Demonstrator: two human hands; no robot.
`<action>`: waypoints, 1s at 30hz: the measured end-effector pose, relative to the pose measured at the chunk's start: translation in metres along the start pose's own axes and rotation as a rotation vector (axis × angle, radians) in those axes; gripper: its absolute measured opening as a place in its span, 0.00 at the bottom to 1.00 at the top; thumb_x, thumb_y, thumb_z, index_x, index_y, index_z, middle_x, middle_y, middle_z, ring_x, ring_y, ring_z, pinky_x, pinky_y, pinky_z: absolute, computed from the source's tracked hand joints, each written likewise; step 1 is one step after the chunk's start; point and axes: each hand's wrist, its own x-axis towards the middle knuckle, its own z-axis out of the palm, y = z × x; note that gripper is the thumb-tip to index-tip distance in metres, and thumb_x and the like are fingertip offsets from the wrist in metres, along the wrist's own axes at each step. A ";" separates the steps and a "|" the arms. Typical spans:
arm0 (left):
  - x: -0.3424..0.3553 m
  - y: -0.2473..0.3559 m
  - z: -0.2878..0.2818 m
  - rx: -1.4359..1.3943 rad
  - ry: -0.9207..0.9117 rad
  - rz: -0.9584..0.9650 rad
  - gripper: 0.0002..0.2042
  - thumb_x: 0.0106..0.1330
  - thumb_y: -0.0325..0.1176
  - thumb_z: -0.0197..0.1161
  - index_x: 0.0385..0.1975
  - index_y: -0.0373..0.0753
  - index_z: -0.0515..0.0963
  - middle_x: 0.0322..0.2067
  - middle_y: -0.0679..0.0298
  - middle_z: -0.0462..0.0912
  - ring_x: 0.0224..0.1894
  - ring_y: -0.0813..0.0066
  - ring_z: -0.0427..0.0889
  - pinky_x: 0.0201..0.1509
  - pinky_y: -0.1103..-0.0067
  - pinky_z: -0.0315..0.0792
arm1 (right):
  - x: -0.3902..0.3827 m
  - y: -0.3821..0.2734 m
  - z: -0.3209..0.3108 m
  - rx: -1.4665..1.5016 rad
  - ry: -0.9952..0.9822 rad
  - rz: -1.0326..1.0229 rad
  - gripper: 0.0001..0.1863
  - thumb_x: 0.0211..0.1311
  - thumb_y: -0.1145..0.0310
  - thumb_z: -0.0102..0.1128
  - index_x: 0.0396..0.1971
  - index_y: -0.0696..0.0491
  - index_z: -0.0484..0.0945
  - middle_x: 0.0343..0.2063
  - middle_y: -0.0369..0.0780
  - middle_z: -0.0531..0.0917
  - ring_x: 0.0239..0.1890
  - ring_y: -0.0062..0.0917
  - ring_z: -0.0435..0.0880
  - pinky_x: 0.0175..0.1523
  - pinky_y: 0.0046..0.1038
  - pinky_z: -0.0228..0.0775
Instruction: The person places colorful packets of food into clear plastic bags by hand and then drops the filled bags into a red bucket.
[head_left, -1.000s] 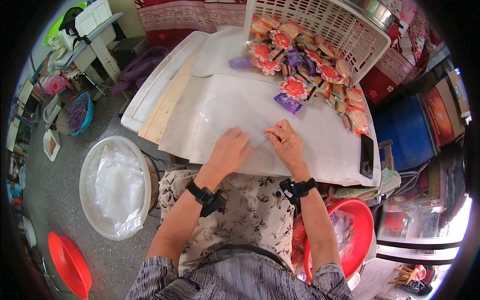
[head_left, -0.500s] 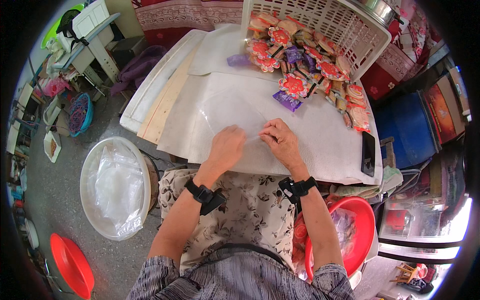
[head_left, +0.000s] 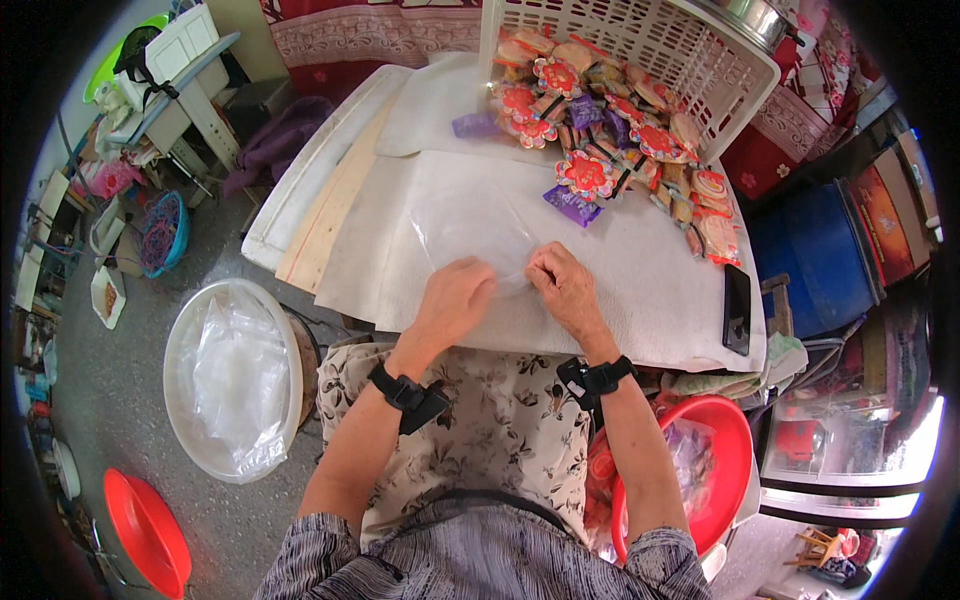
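In the head view, a cluttered room surrounds the work, its speckled grey floor (head_left: 120,410) showing at 8 o'clock. A dark red patterned cloth (head_left: 380,35) hangs at 11 o'clock, with a small table (head_left: 205,75) at 10 and a purple cloth (head_left: 280,145) nearer on that same side. A blue basket (head_left: 182,235) sits at 9 o'clock. Toward 8 o'clock stands a round white basin (head_left: 178,340) holding clear plastic sheeting (head_left: 235,370), and farther out that way, a red basin (head_left: 145,530). At 3 o'clock is a blue barrel (head_left: 805,270); a red tub (head_left: 737,460) with packets in it stands between 4 and 5.

The desk (head_left: 262,235) fills the middle, its pale edge showing at 10 o'clock beside a strip of light wood (head_left: 330,225); off-white sheets (head_left: 640,300) cover most of the rest. At 1 o'clock a white slatted basket (head_left: 725,75) lies on its side, colourful wrapped packets (head_left: 585,175) heaped in its mouth and spreading onto the desk. A black phone (head_left: 737,310) lies at 3 o'clock, by the edge.

A clear plastic bag (head_left: 465,222) lies near the centre, spreading toward 12 o'clock from both hands. The right hand (head_left: 563,285) pinches its near edge between thumb and fingers. The left hand (head_left: 458,298) is loosely curled beside the bag; whether it grips the film, I cannot tell.
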 end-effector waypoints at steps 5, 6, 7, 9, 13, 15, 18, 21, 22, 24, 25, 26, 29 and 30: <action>-0.002 -0.002 0.009 0.050 0.069 0.000 0.01 0.59 0.22 0.56 0.28 0.34 0.72 0.26 0.58 0.75 0.27 0.58 0.75 0.29 0.70 0.68 | -0.003 -0.009 0.000 -0.004 0.066 -0.113 0.10 0.46 0.69 0.67 0.27 0.52 0.75 0.32 0.37 0.77 0.34 0.34 0.78 0.36 0.32 0.72; -0.002 0.000 0.012 0.084 0.070 0.025 0.02 0.59 0.21 0.56 0.28 0.35 0.72 0.26 0.58 0.75 0.28 0.57 0.75 0.30 0.70 0.68 | -0.003 -0.003 0.003 -0.054 0.082 -0.120 0.11 0.45 0.69 0.68 0.27 0.52 0.74 0.32 0.37 0.77 0.35 0.34 0.78 0.36 0.33 0.72; -0.003 0.002 0.014 0.120 0.072 0.049 0.03 0.58 0.20 0.55 0.28 0.35 0.72 0.26 0.58 0.75 0.29 0.56 0.75 0.31 0.69 0.68 | -0.003 0.002 0.004 -0.103 0.098 -0.127 0.12 0.44 0.69 0.68 0.28 0.52 0.74 0.33 0.37 0.76 0.36 0.34 0.78 0.36 0.33 0.72; -0.004 0.007 0.015 0.170 0.069 0.073 0.06 0.54 0.18 0.56 0.29 0.36 0.71 0.28 0.58 0.74 0.31 0.55 0.74 0.32 0.67 0.69 | -0.004 -0.005 0.004 -0.189 0.097 -0.135 0.13 0.44 0.70 0.67 0.29 0.52 0.73 0.34 0.38 0.76 0.38 0.36 0.78 0.37 0.35 0.72; -0.007 0.012 0.011 0.228 0.126 0.095 0.11 0.48 0.16 0.57 0.31 0.37 0.71 0.31 0.57 0.73 0.35 0.54 0.74 0.34 0.65 0.69 | -0.005 -0.012 0.003 -0.276 0.106 -0.116 0.13 0.44 0.72 0.65 0.32 0.53 0.72 0.35 0.41 0.74 0.40 0.39 0.77 0.38 0.38 0.72; -0.006 0.018 0.007 0.298 0.159 0.039 0.12 0.47 0.15 0.57 0.31 0.37 0.71 0.31 0.57 0.73 0.35 0.54 0.74 0.35 0.65 0.70 | -0.006 -0.004 0.006 -0.302 0.188 -0.099 0.12 0.45 0.73 0.62 0.32 0.53 0.72 0.35 0.42 0.74 0.40 0.41 0.77 0.39 0.39 0.72; -0.009 0.014 0.001 0.362 0.179 -0.054 0.13 0.46 0.16 0.58 0.32 0.38 0.70 0.31 0.58 0.72 0.36 0.54 0.74 0.36 0.65 0.70 | -0.005 0.005 0.012 -0.347 0.246 -0.075 0.11 0.47 0.74 0.60 0.34 0.54 0.73 0.36 0.44 0.75 0.40 0.42 0.77 0.39 0.40 0.72; -0.012 0.011 -0.002 0.397 0.187 -0.113 0.12 0.48 0.17 0.58 0.32 0.38 0.70 0.31 0.57 0.72 0.35 0.53 0.75 0.35 0.65 0.70 | -0.004 0.007 0.014 -0.380 0.251 -0.083 0.09 0.49 0.74 0.58 0.32 0.54 0.73 0.36 0.44 0.75 0.39 0.43 0.77 0.39 0.40 0.72; -0.013 0.010 -0.002 0.407 0.189 -0.126 0.12 0.49 0.17 0.59 0.32 0.37 0.70 0.31 0.56 0.72 0.33 0.53 0.75 0.34 0.64 0.71 | -0.004 0.007 0.014 -0.388 0.249 -0.090 0.08 0.49 0.74 0.58 0.31 0.55 0.73 0.36 0.44 0.75 0.38 0.43 0.77 0.39 0.40 0.72; -0.016 0.008 -0.005 0.365 0.164 -0.121 0.10 0.51 0.18 0.59 0.32 0.37 0.69 0.31 0.55 0.71 0.30 0.51 0.75 0.32 0.63 0.70 | -0.005 0.005 0.009 -0.297 0.177 -0.039 0.08 0.51 0.73 0.59 0.32 0.55 0.75 0.35 0.42 0.77 0.35 0.39 0.79 0.38 0.37 0.73; -0.017 0.007 -0.005 0.344 0.152 -0.119 0.10 0.52 0.18 0.59 0.32 0.36 0.69 0.31 0.54 0.71 0.28 0.51 0.75 0.30 0.63 0.70 | -0.004 0.006 0.005 -0.251 0.141 -0.012 0.08 0.52 0.72 0.60 0.33 0.55 0.76 0.34 0.41 0.78 0.33 0.37 0.79 0.37 0.35 0.73; -0.018 0.007 -0.006 0.321 0.131 -0.117 0.09 0.52 0.18 0.58 0.31 0.36 0.69 0.30 0.53 0.71 0.29 0.50 0.76 0.31 0.62 0.70 | -0.002 0.014 -0.001 -0.127 0.065 0.035 0.09 0.54 0.72 0.61 0.35 0.56 0.77 0.33 0.39 0.78 0.32 0.31 0.79 0.35 0.32 0.73; -0.018 0.005 -0.005 0.279 0.085 -0.113 0.07 0.53 0.19 0.56 0.30 0.35 0.70 0.30 0.51 0.69 0.31 0.48 0.76 0.32 0.61 0.71 | 0.016 0.039 -0.033 0.248 -0.021 0.268 0.12 0.58 0.70 0.63 0.41 0.56 0.79 0.32 0.33 0.80 0.30 0.18 0.78 0.32 0.23 0.72; -0.019 0.003 -0.004 0.284 0.078 -0.112 0.06 0.53 0.19 0.56 0.29 0.35 0.70 0.30 0.50 0.69 0.31 0.48 0.76 0.33 0.61 0.71 | 0.025 0.039 -0.046 0.377 0.050 0.405 0.14 0.58 0.68 0.63 0.43 0.55 0.79 0.32 0.32 0.80 0.30 0.16 0.78 0.32 0.22 0.72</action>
